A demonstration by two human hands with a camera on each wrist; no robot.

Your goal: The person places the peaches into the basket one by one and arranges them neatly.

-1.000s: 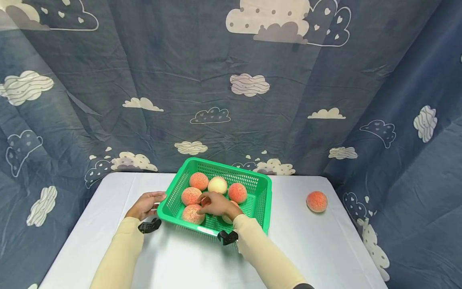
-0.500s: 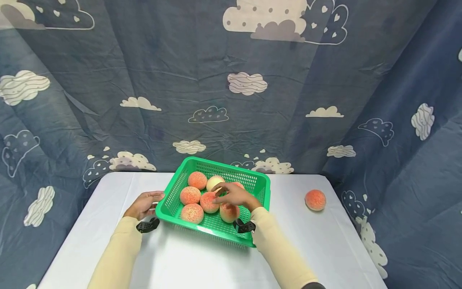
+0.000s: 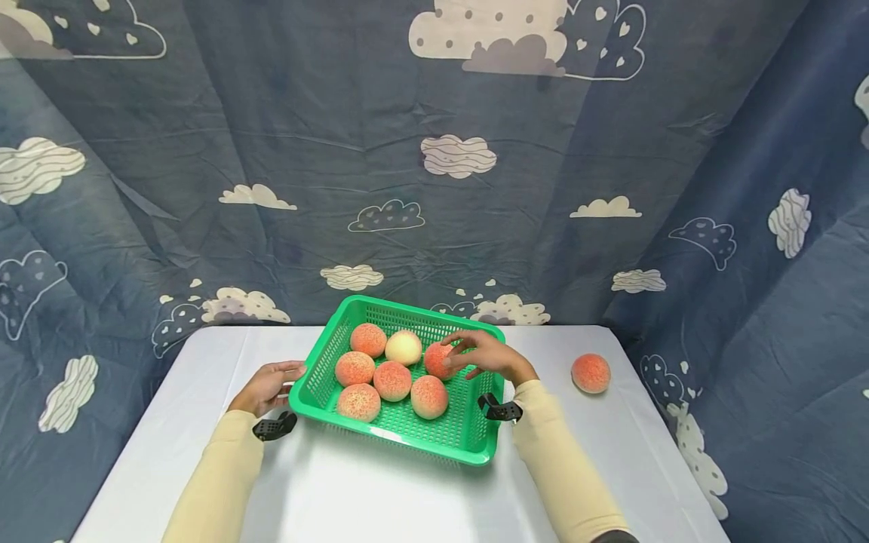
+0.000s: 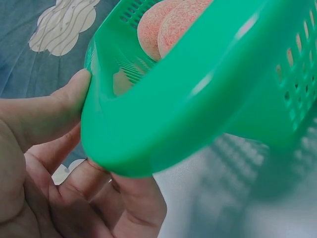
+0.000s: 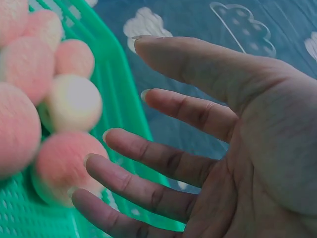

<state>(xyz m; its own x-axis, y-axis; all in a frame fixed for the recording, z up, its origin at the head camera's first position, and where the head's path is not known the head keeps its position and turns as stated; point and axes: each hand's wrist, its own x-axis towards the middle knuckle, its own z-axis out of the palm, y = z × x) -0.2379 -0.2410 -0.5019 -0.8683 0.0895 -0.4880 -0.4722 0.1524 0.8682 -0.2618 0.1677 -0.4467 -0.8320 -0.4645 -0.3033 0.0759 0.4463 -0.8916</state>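
Observation:
A green plastic basket (image 3: 434, 452) stands slightly angled on the table, with several orange-red peaches and one pale yellow peach (image 3: 403, 348) inside. At its left corner, my left hand (image 3: 267, 387) pinches the rim; in the left wrist view the thumb is on the upper side and fingers are beneath. My right hand (image 3: 492, 354) hovers over the basket's right side, fingers spread and holding nothing in the right wrist view. Nearest to it is a red peach (image 3: 437, 362), partly covered by the fingertips in the head view. A front peach (image 3: 429, 397) lies just left of that hand.
One loose peach (image 3: 591, 374) lies on the white-covered table (image 3: 360, 494), to the right of the basket. A dark blue cloud-patterned cloth (image 3: 380, 166) hangs behind and along the sides.
My right hand has moved from the middle of the basket to its right side, fingers opening and uncovering the middle and front peaches. The left hand has stayed at the corner.

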